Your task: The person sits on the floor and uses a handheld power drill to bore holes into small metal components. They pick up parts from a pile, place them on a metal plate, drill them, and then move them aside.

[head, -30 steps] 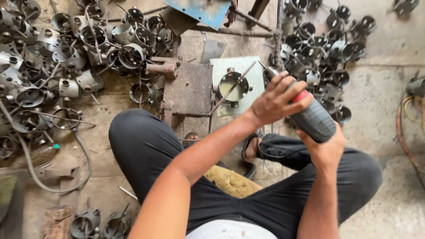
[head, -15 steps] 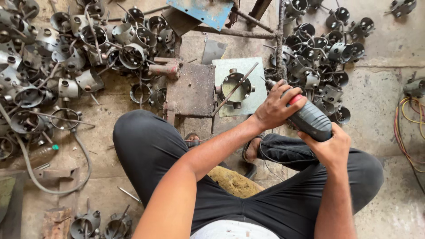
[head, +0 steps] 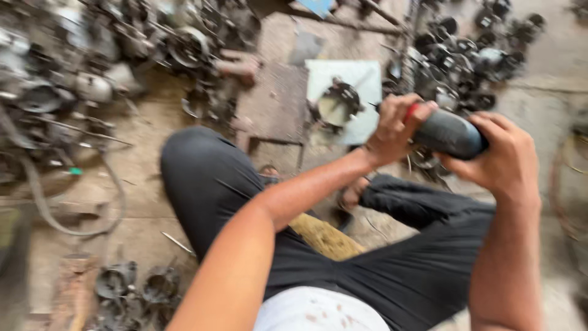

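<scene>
Both my hands hold a dark cylindrical power tool (head: 450,133) with a red part near its front. My left hand (head: 395,127) grips the front end, over the red part. My right hand (head: 499,153) wraps the rear of the tool's body. The tool hangs above my right knee, just right of a round metal part (head: 335,105) that sits on a pale square plate (head: 361,76). The picture is blurred by motion. I sit with legs in dark trousers spread on the ground.
A rusty metal block (head: 275,104) stands left of the pale plate. Heaps of grey round metal parts lie at the upper left (head: 92,67) and upper right (head: 471,55). A hose (head: 55,214) curves at the left. A few more parts (head: 131,285) lie at the lower left.
The tool and both hands have come slightly back and right, away from the round part on the plate. The view has shifted and gone blurry.
</scene>
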